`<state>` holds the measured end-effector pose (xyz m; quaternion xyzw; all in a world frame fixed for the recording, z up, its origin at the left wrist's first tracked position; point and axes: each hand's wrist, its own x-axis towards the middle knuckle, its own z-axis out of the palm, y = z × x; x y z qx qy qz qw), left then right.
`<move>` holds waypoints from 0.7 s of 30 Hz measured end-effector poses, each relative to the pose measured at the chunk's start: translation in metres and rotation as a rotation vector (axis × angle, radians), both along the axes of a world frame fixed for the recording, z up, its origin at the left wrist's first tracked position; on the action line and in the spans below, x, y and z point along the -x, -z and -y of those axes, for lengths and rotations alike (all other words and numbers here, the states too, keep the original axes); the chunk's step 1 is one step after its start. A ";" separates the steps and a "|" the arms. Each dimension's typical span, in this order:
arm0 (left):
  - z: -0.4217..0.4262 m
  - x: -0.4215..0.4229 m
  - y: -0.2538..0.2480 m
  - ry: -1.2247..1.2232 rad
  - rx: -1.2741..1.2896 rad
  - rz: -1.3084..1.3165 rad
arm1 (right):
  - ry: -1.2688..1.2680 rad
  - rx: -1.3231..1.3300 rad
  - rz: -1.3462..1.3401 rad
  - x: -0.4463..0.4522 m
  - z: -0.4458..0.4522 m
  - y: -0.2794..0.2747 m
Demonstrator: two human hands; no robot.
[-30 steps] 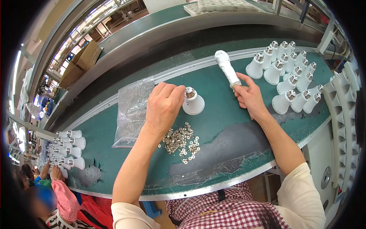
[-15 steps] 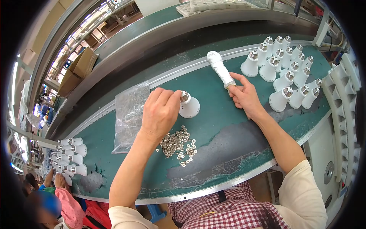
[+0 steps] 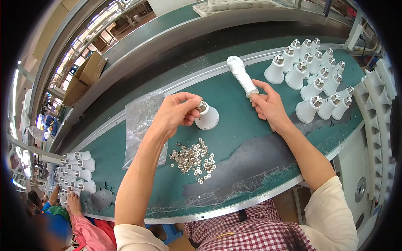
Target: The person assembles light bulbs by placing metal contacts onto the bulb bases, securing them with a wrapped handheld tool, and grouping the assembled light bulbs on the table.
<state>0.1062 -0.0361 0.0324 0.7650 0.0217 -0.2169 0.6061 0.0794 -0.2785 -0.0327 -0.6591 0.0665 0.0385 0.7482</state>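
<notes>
A white light bulb [image 3: 208, 119] stands on the green bench with its metal screw base up and tilted slightly left. My left hand [image 3: 179, 110] is closed at that screw base, thumb and fingers pinching near its tip; any small part between them is hidden. Below lies a loose pile of small round metal caps [image 3: 191, 157]. In my right hand [image 3: 270, 105] is a white-wrapped stick-like tool [image 3: 240, 75], gripped by its lower end, with its rounded end pointing away from me.
Several white bulbs [image 3: 307, 112] stand base-up at the right, and more bulbs [image 3: 86, 174] lie at the left end. A clear plastic bag [image 3: 142, 121] lies beside my left forearm. Moulded trays [image 3: 379, 108] line the right edge. Another person's hand [image 3: 74, 203] is at the far left.
My left hand has turned at the bulb's screw base, so its thumb and curled fingers now show. The right hand and its tool stay put. The other person's arm has shifted.
</notes>
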 end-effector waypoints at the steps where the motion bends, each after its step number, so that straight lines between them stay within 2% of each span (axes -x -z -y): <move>1: 0.001 -0.002 -0.002 0.008 -0.035 -0.010 | 0.003 0.005 0.003 0.000 0.001 -0.001; 5: -0.001 -0.007 -0.002 0.055 -0.063 -0.037 | -0.065 0.110 0.023 0.008 0.000 -0.012; 7: -0.002 -0.004 0.001 0.038 -0.040 -0.042 | -0.172 0.316 0.177 0.015 -0.002 -0.023; 8: -0.002 -0.002 0.002 0.022 -0.015 -0.046 | -0.173 0.318 0.181 0.020 -0.004 -0.028; 10: -0.003 0.007 0.004 -0.006 0.049 -0.033 | -0.253 0.530 0.413 0.027 -0.005 -0.041; 13: -0.015 0.026 0.011 -0.043 0.127 -0.001 | -0.296 0.663 0.436 0.042 -0.011 -0.080; 14: -0.020 0.033 0.015 -0.094 0.135 0.058 | -0.251 0.604 0.554 0.044 -0.014 -0.084; 15: -0.024 0.039 0.019 -0.149 0.144 0.118 | -0.254 0.609 0.548 0.045 -0.017 -0.087; 17: -0.029 0.052 0.021 -0.168 0.161 0.130 | -0.185 0.626 0.736 0.046 -0.024 -0.091; 18: -0.031 0.058 0.022 -0.179 0.154 0.161 | -0.223 0.750 0.850 0.041 -0.025 -0.082; 19: -0.034 0.063 0.023 -0.191 0.146 0.191 | -0.224 0.751 0.853 0.041 -0.023 -0.080; 21: -0.041 0.068 0.022 -0.195 0.147 0.222 | -0.386 0.979 0.688 0.039 -0.023 -0.082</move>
